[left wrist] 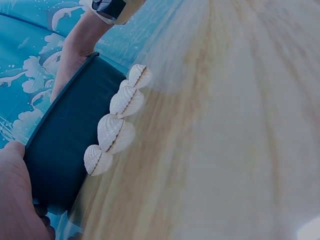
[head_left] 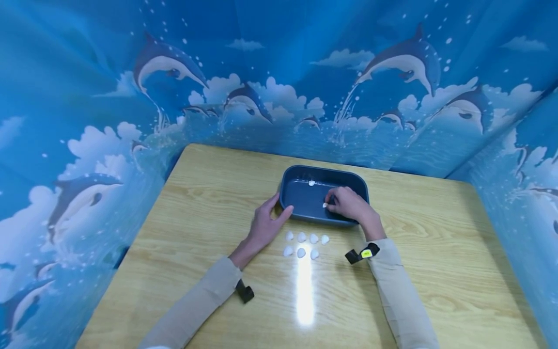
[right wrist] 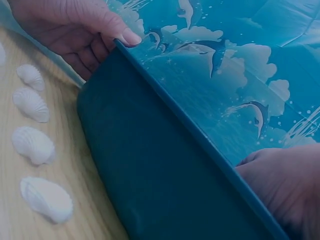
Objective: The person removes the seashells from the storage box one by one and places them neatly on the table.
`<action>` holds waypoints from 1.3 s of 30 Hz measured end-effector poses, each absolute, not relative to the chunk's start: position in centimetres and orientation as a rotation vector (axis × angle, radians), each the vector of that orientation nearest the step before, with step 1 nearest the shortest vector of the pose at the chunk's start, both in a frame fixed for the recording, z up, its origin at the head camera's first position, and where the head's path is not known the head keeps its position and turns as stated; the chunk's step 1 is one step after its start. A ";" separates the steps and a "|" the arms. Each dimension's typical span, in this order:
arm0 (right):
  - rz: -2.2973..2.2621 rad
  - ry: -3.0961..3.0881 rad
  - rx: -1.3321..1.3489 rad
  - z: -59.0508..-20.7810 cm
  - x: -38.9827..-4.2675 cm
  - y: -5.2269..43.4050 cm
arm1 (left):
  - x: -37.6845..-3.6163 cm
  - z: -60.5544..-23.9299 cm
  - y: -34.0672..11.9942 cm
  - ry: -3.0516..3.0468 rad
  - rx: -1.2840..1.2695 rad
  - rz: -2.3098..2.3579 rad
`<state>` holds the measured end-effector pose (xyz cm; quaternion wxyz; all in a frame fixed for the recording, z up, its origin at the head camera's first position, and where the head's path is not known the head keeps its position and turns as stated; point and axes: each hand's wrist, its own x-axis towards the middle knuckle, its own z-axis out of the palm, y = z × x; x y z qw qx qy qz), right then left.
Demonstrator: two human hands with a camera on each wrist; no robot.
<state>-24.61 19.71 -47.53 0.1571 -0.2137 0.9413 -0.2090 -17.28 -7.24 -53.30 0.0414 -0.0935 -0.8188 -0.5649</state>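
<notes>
A dark blue rectangular plastic basin stands on the wooden table. My left hand grips its left end, thumb over the rim and fingers against the outer wall. Inside the basin, my right hand pinches a small white seashell between thumb and fingers. Another white shell lies near the basin's far wall. On the table before the basin, ribbed white shells sit in two rows. In the right wrist view the basin wall hides the fingers of my right hand.
The wooden table carries a bright light reflection in front of the shells. A blue dolphin-print curtain hangs behind the table and along both sides. Black wrist straps with cameras sit over the beige sleeves.
</notes>
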 end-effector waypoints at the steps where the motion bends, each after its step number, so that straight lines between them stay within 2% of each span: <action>1: -0.597 2.693 -0.604 -47.6 -24.6 19.7 | -17.3 -53.3 -7.2 -2.508 -0.286 -1.726; 39: -0.727 2.668 -0.620 -48.6 -25.4 17.8 | -17.1 -53.0 -7.3 -2.505 -0.236 -1.709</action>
